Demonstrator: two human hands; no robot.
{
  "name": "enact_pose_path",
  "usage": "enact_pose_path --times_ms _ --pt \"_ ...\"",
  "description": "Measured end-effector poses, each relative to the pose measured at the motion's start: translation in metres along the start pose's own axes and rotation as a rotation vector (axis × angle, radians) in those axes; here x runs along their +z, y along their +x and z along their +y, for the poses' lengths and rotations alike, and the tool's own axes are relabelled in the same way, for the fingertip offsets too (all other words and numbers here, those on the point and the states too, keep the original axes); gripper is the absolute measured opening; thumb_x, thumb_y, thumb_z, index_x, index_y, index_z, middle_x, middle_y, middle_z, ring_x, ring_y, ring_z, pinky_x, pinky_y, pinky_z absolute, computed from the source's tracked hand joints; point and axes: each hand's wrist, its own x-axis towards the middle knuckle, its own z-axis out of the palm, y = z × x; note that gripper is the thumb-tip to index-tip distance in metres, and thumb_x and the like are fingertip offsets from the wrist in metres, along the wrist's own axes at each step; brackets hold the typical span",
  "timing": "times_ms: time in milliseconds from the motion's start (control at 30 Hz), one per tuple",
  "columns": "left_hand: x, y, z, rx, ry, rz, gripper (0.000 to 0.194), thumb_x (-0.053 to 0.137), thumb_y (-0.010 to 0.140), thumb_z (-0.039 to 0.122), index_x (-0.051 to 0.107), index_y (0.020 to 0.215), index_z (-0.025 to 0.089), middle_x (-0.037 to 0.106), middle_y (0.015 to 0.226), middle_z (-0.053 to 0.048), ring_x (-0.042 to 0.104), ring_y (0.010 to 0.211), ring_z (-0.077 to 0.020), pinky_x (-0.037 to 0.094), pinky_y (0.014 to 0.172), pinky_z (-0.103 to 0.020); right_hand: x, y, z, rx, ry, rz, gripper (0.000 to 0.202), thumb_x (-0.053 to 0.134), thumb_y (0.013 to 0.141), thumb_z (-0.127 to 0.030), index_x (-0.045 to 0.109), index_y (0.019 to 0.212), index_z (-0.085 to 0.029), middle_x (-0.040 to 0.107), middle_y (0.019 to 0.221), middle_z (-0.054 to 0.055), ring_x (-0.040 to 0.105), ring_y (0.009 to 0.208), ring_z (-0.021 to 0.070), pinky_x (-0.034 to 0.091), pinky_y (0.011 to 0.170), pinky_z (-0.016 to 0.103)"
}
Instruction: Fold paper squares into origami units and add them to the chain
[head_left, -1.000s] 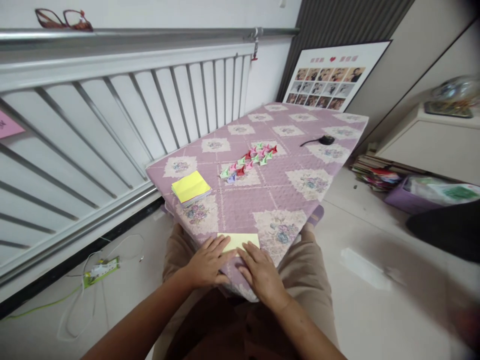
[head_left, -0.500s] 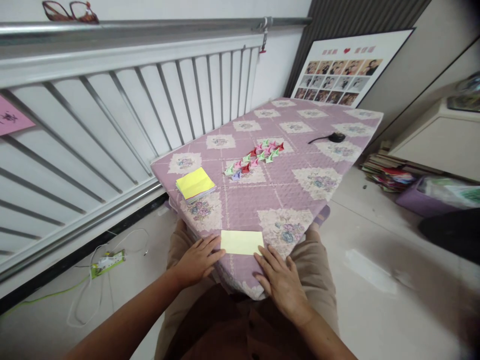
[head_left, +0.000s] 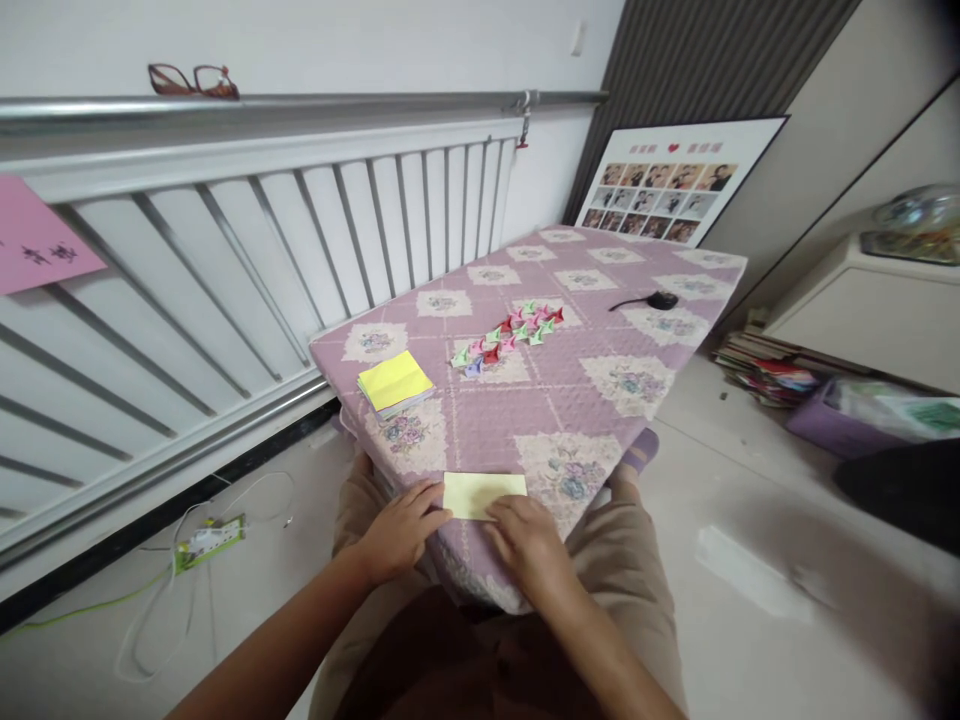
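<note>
Two hands, one slip of paper, that's the main show. Pale yellow slip [head_left: 471,494] is lying flat near the close corner of the one bench [head_left: 536,405], which has a purple flowery cloth [head_left: 476,425] over it. Left hand [head_left: 409,525] is palm-down with the fingers stretched out, tips right up against the slip's left edge. Right hand [head_left: 529,535] is over the lower right corner with its fingers bent. Can't tell if it's pinching the paper or just pressing on it, the fingertips are hidden.

Up and left of the slip there's one stack of paper [head_left: 395,384], bright yellow sheet on top. Further up the middle sit the little folded papers [head_left: 491,355]. I get roughly fifteen, but they bunch up so don't hold me to it: three red, one bluish, the rest pink and green. One small black thing [head_left: 661,300] with a thin tail sits over to the right.

Also one pair of glasses [head_left: 214,82] on the pipe [head_left: 360,103].
</note>
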Motion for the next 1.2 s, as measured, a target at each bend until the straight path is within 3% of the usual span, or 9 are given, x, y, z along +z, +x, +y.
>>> enact_pose_path --times_ms 100,233,500,633,900,1067,1200 --pt "-0.007 0.005 0.005 -0.036 -0.015 0.033 0.038 0.054 0.082 0.016 0.058 0.119 0.023 0.039 0.144 -0.007 0.032 0.134 -0.0256 0.033 0.109 -0.043 0.02 0.008 -0.008 0.099 0.032 -0.049 0.016 0.065 0.079 -0.02 0.067 0.095 -0.02 0.067 0.096 0.007 0.059 0.091 0.023 0.046 0.079 0.036" --pt "-0.008 0.015 0.014 -0.077 0.012 0.102 0.018 0.06 0.085 0.031 0.065 0.099 0.021 0.047 0.139 -0.005 0.032 0.133 -0.0257 0.029 0.11 -0.044 0.028 0.004 -0.001 0.124 0.052 -0.015 0.018 0.066 0.078 -0.018 0.066 0.095 -0.021 0.066 0.098 0.007 0.058 0.093 0.0237 0.045 0.083 0.038" --pt "-0.006 0.036 0.016 -0.029 0.117 0.002 0.016 0.051 0.091 0.024 0.061 0.103 0.02 0.06 0.117 -0.005 0.051 0.11 -0.0214 0.041 0.095 -0.037 0.028 0.002 -0.002 0.13 0.015 -0.024 0.014 0.062 0.082 -0.019 0.067 0.094 -0.022 0.066 0.097 0.006 0.057 0.092 0.0234 0.043 0.082 0.037" --pt "-0.007 0.036 0.019 -0.006 0.228 -0.005 0.016 0.047 0.093 0.023 0.059 0.103 0.018 0.06 0.112 -0.007 0.052 0.103 -0.023 0.043 0.088 -0.038 0.027 0.003 -0.002 0.123 0.005 -0.022 0.014 0.062 0.082 -0.019 0.067 0.095 -0.021 0.066 0.098 0.007 0.057 0.093 0.0232 0.043 0.081 0.036" --pt "0.0 0.038 0.029 -0.063 0.222 0.039 0.019 0.05 0.092 0.028 0.058 0.107 0.019 0.059 0.111 -0.008 0.049 0.109 -0.0246 0.038 0.095 -0.04 0.026 0.001 -0.004 0.12 -0.021 -0.004 0.012 0.06 0.084 -0.02 0.066 0.094 -0.022 0.065 0.098 0.006 0.056 0.093 0.0225 0.042 0.082 0.035" --pt "-0.001 0.046 0.035 -0.067 0.258 0.015 0.016 0.047 0.093 0.022 0.058 0.105 0.018 0.06 0.106 -0.008 0.047 0.111 -0.0252 0.038 0.094 -0.04 0.027 0.001 -0.004 0.123 -0.02 -0.011 0.01 0.058 0.086 -0.02 0.065 0.092 -0.022 0.065 0.098 0.006 0.055 0.093 0.0223 0.04 0.082 0.035" --pt "-0.003 0.048 0.034 -0.043 0.256 -0.001 0.015 0.046 0.094 0.021 0.058 0.101 0.018 0.06 0.102 -0.006 0.051 0.1 -0.0229 0.041 0.087 -0.037 0.026 0.0 -0.005 0.106 -0.047 -0.011 0.01 0.058 0.087 -0.022 0.065 0.093 -0.022 0.065 0.097 0.006 0.055 0.091 0.0225 0.038 0.079 0.034"
